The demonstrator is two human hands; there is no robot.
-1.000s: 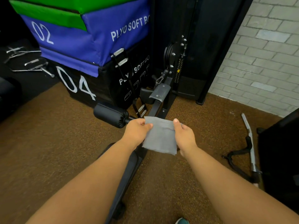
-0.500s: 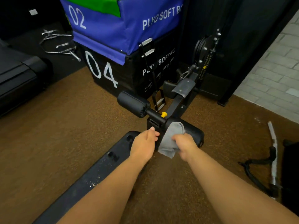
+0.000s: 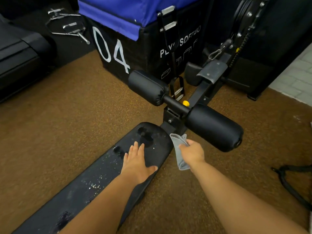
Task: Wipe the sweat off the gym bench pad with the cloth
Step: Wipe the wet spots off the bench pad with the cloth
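Observation:
The black bench pad (image 3: 94,181) runs from the lower left up to the middle of the view, with wet droplets and dark patches along its surface. My left hand (image 3: 137,163) lies flat on the pad near its far end, fingers straight and spread. My right hand (image 3: 192,153) grips a crumpled grey cloth (image 3: 179,150) just off the pad's right edge, beside its rounded end. The cloth hangs down from my fist and is not touching the wet part of the pad.
Two black foam rollers (image 3: 213,126) sit on a crossbar just beyond the pad. A black and blue plyo box (image 3: 135,39) stands behind them, next to a cable machine (image 3: 236,39). Metal handles (image 3: 67,26) lie at the far left, a strap (image 3: 290,183) on the brown floor at right.
One second ago both hands held the cloth spread out. My left hand let go and came down flat on the pad. My right hand bunched the cloth and lowered it beside the pad's end.

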